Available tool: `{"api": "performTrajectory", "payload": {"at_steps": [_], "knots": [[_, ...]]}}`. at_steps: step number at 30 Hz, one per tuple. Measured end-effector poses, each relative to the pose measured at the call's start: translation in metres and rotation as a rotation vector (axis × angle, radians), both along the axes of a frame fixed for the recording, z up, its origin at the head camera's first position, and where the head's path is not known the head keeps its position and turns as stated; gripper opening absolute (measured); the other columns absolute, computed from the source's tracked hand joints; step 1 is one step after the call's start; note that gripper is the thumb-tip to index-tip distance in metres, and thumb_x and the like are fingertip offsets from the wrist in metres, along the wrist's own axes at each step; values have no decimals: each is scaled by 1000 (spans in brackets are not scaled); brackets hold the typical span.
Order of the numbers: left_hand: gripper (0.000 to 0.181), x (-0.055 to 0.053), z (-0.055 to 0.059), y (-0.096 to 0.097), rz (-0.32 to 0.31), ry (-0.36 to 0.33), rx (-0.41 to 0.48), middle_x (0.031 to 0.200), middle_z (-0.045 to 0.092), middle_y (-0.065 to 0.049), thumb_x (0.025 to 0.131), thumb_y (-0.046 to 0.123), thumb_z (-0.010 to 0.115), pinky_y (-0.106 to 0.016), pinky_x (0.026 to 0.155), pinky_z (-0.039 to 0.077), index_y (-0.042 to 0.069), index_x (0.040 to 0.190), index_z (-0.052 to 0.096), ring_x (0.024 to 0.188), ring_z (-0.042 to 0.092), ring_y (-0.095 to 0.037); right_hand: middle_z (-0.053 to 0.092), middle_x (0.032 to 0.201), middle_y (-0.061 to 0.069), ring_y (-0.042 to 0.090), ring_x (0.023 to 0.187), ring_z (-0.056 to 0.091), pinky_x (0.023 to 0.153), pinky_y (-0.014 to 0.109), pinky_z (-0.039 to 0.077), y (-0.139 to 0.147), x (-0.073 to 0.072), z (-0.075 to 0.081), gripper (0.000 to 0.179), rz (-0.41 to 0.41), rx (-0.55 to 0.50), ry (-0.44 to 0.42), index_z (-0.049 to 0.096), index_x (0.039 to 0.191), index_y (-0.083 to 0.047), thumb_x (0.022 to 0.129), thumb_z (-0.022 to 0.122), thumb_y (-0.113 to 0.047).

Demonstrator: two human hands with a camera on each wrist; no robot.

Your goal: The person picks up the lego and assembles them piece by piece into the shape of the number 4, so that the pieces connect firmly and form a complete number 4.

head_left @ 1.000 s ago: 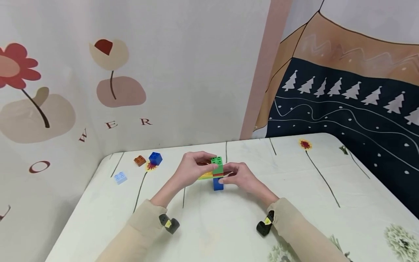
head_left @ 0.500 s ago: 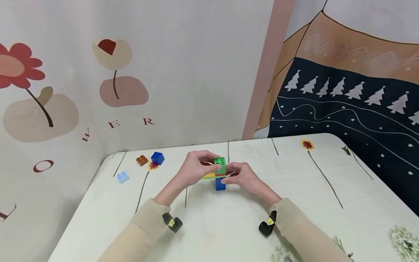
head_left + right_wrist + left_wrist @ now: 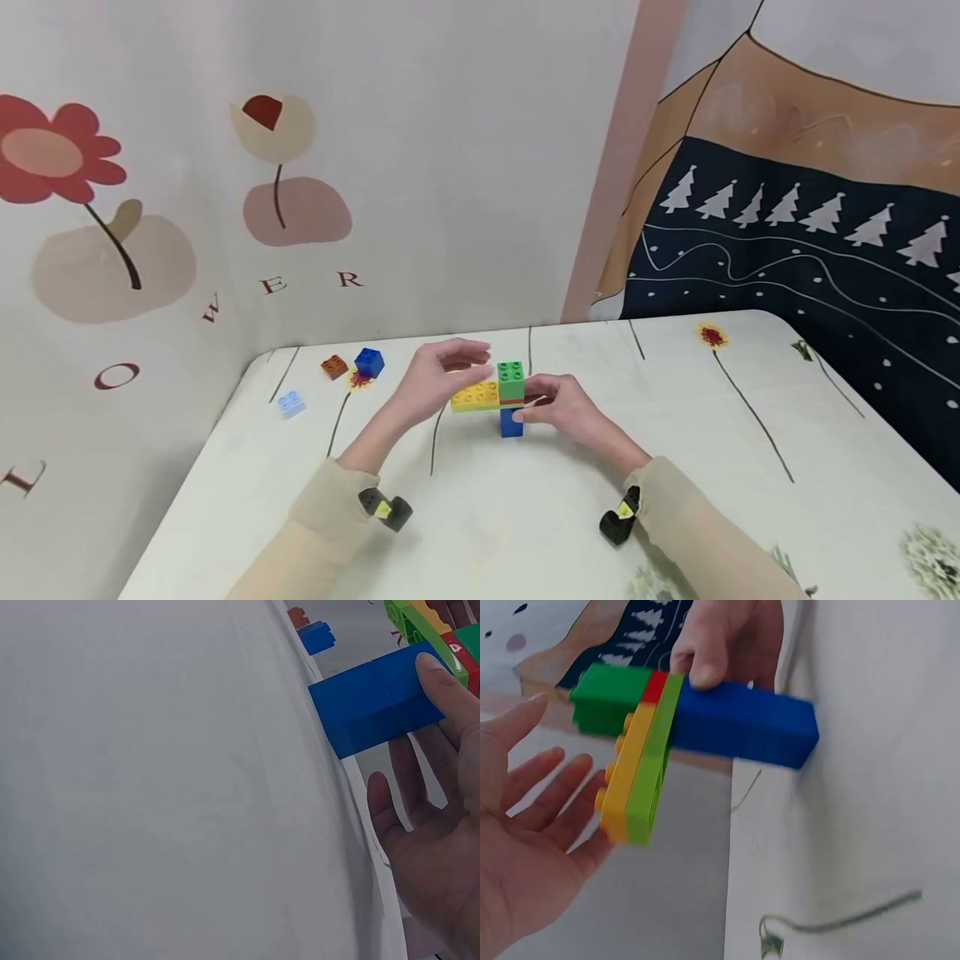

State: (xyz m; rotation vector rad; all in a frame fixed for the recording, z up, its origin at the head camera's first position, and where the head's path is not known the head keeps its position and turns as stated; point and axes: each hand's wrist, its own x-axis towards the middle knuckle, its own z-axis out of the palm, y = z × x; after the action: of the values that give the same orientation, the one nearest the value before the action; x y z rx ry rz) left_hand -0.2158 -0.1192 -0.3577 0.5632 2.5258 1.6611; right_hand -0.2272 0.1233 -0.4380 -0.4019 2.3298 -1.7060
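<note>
An upright stack of toy building bricks stands mid-table. Its base is a blue column [image 3: 742,724], topped by a lime-green plate [image 3: 651,772] that juts out to the left. A yellow brick [image 3: 476,395] and a thin red piece [image 3: 654,688] lie on that plate, and a green brick [image 3: 511,382] caps the red. My right hand [image 3: 564,406] pinches the top of the blue column, thumb on its near face. To the left, my left hand [image 3: 438,379] has its fingers spread beside the green brick and over the yellow one, holding nothing.
Left on the flower-print table [image 3: 480,517] lie an orange-brown brick [image 3: 334,367], a blue brick [image 3: 369,362] and a pale blue brick [image 3: 291,404]. A printed curtain [image 3: 450,167] hangs behind the table's far edge.
My left hand has let go of the green brick and drawn back left with fingers opened, exposing the yellow brick. The right hand keeps its grip on the stack. The view has shifted slightly.
</note>
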Motion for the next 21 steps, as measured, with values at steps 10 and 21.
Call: {"api": "performTrajectory", "payload": {"at_steps": [10, 21], "knots": [[41, -27, -14, -84, 278, 37, -60, 137, 63, -16, 97, 19, 73, -43, 94, 56, 5, 135, 65, 115, 67, -34, 73, 110, 8, 22, 96, 67, 79, 29, 56, 2, -1, 0, 41, -21, -1, -42, 71, 122, 0, 84, 85, -8], [53, -57, -36, -148, 356, -28, -220, 155, 44, -25, 100, 14, 67, -55, 108, 44, -2, 148, 50, 138, 45, -46, 73, 112, 9, 22, 97, 66, 81, 31, 56, 1, 0, 1, 43, -5, 1, -39, 70, 124, 1, 84, 85, -8]]}}
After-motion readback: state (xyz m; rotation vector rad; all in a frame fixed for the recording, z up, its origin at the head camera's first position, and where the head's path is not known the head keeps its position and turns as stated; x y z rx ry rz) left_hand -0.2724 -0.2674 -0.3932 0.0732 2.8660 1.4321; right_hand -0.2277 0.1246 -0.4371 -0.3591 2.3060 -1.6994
